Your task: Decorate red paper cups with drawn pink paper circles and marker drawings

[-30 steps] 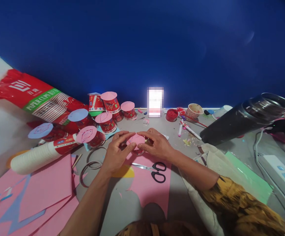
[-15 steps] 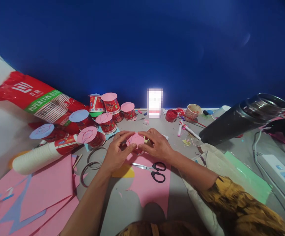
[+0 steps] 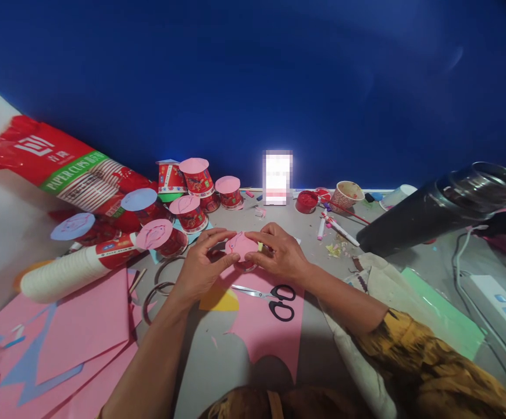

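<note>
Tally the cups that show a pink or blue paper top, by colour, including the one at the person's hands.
Pink-topped cups: 5, counting the handled cup between the left hand and the right hand
Blue-topped cups: 3
Total: 8

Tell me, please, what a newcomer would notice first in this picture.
Probably the glowing white pixelated rectangle at the back, before the dark blue backdrop. Then, at left, the red paper cups topped with round pink or blue paper discs. At centre, the left hand and right hand hold a pink-topped red paper cup, behind black-handled metal scissors.
</note>
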`<state>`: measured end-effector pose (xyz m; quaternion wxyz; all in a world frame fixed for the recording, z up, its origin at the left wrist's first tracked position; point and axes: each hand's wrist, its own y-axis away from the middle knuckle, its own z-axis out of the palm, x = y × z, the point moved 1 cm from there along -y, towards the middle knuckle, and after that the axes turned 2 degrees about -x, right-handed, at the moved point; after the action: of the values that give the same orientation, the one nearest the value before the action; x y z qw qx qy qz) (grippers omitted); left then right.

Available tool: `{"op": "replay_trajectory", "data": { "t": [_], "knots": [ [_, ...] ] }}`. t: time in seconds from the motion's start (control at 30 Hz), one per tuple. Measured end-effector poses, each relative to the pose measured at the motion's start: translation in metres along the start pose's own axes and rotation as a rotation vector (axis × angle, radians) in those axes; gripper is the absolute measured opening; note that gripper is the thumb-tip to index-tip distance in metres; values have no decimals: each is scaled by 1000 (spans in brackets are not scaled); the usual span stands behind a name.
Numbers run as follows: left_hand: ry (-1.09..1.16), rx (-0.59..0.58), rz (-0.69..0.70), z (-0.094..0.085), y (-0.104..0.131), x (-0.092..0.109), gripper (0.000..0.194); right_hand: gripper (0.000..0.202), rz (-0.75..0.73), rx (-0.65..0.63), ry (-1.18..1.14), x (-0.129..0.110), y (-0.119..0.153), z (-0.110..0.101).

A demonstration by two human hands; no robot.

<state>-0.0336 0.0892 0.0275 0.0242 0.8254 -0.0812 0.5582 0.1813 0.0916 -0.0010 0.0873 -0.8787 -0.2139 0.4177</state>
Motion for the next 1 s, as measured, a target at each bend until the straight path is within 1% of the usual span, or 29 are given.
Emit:
{"op": "replay_trajectory", "data": {
  "t": [0.2, 0.33, 0.37, 0.43, 0.5, 0.53, 0.6, 0.7, 0.77, 0.87, 1.0],
  "knots": [
    [-32, -19, 13, 3, 0, 3, 50, 44, 26, -10, -21, 0, 0, -1],
    [-53, -18, 20, 5, 0, 4, 47, 45, 56, -17, -25, -2, 0, 0],
    [-50, -23, 16, 4, 0, 3, 50, 45, 65, -19, -26, -2, 0, 0],
    [-34, -59, -21, 3, 0, -1, 63, 44, 74, -14, -51, -4, -1, -1],
    [-24, -112, -62, 2, 1, -5, 86, 43, 82, 17, -112, -4, -2, -4],
    [-31, -136, -66, 3, 1, -6, 97, 41, 97, 44, -160, -3, -3, -6],
    [-69, -146, -36, 6, 2, -7, 106, 37, 152, 114, -274, 0, -6, -12],
    [-144, -84, 21, 16, 5, -5, 105, 34, 240, 184, -386, 7, -8, -20],
    [-166, -45, 20, 22, 5, -4, 101, 31, 249, 194, -387, 11, -9, -22],
    [-157, -41, 13, 25, 4, -8, 96, 24, 197, 196, -330, 13, -8, -21],
    [-99, -67, 23, 17, -1, -19, 96, 17, 122, 179, -230, 11, -7, -18]
  ]
}}
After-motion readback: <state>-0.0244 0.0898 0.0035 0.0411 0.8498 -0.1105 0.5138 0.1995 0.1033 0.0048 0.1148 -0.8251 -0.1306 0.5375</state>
